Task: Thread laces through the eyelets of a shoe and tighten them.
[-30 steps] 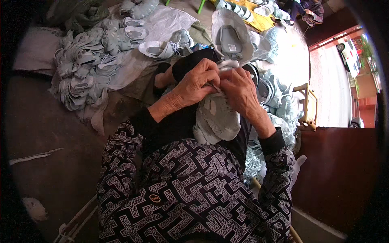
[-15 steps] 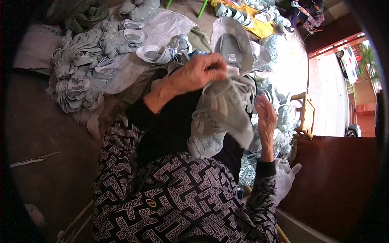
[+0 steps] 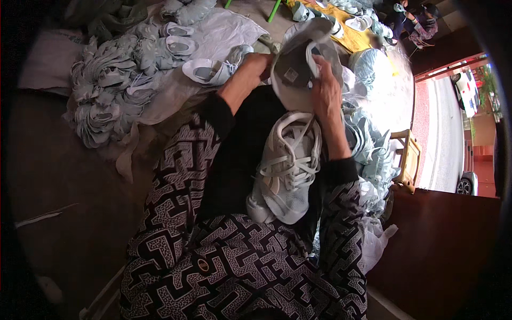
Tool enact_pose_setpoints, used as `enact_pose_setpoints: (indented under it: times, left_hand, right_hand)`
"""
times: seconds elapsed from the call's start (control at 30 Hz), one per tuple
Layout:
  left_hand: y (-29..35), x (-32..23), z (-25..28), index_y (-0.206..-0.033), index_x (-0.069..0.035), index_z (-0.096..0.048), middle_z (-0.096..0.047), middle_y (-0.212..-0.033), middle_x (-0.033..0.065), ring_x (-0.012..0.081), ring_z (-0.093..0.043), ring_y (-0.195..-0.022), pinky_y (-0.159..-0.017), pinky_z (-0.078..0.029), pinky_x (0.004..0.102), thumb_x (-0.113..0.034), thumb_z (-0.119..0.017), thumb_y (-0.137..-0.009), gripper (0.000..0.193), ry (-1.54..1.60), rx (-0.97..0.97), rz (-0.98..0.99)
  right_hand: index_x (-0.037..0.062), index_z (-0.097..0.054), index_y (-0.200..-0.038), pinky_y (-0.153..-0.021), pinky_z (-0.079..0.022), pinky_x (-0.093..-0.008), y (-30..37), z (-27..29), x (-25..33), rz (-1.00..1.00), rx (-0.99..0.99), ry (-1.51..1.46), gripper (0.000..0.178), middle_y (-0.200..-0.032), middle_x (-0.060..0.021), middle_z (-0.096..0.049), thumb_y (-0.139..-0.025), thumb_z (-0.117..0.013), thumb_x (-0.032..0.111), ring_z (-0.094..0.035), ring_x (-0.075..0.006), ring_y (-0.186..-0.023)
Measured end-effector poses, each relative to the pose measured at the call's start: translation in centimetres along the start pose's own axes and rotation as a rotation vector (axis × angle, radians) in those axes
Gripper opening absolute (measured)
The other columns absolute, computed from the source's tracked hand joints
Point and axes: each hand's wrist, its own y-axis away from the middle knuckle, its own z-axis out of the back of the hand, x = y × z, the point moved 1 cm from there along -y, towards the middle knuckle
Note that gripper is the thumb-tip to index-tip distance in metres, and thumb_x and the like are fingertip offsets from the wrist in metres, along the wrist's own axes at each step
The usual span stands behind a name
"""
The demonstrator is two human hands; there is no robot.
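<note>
A grey-white shoe upper (image 3: 292, 95) with a small square label inside is held up beyond my knees. My left hand (image 3: 257, 68) grips its left edge, the fingertips partly hidden behind it. My right hand (image 3: 327, 90) is closed on its right side, with fingers at the collar. Below them, a laced grey-white shoe upper (image 3: 288, 184) rests on my lap, toe toward me, laces threaded loosely across its front. Neither hand touches this laced one.
Piled shoe uppers (image 3: 101, 96) and a white sheet (image 3: 226, 32) lie at the left. More uppers (image 3: 373, 144) are heaped at my right, beside a wooden stool (image 3: 408, 160) and a brown panel (image 3: 437, 234). Another person (image 3: 421, 26) sits at far right, near a yellow cloth (image 3: 349, 40).
My left hand has let go of the laced upper, which now rests on my lap. Both hands have moved forward and taken hold of the labelled upper, which is now raised and tilted.
</note>
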Motion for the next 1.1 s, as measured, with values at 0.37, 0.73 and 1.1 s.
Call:
enact_pose_setpoints:
  times: [0.37, 0.73, 1.1]
  left_hand:
    - [16.7, 2.9, -4.8, -0.117, 0.003, -0.049, -0.06, -0.108, 0.0178, 0.0221, -0.059, -0.098, -0.083, -0.047, 0.0324, -0.04, -0.067, -0.083, 0.058, -0.589, 0.197, -0.426]
    - [12.5, 0.1, -6.1, -0.107, -0.001, -0.065, -0.067, -0.099, 0.0052, 0.0113, -0.061, -0.091, -0.082, -0.047, 0.0257, -0.01, -0.071, -0.078, 0.031, -0.599, 0.678, -0.137]
    - [11.1, 2.2, -8.3, -0.105, -0.003, -0.061, -0.065, -0.092, 0.0038, 0.0117, -0.06, -0.089, -0.08, -0.047, 0.0274, -0.02, -0.069, -0.083, 0.029, -0.873, 0.935, -0.526]
  right_hand:
    - [0.0038, -0.042, -0.129, -0.091, -0.043, -0.0402, -2.4, 0.6, -5.4, 0.209, 0.059, 0.057, 0.054, -0.118, -0.0225, -0.057, -0.085, -0.061, 0.027, -0.053, -0.0358, -0.112]
    - [0.009, -0.045, -0.128, -0.074, -0.045, -0.0473, 4.4, 5.3, -1.4, -0.013, -0.219, -0.033, 0.038, -0.096, -0.028, -0.062, -0.092, -0.049, 0.02, -0.059, -0.0457, -0.091]
    - [0.0018, -0.056, -0.107, -0.077, -0.046, -0.0459, -1.5, 2.6, -7.2, -0.051, 0.055, 0.116, 0.032, -0.095, -0.0254, -0.063, -0.092, -0.047, 0.029, -0.061, -0.0399, -0.09]
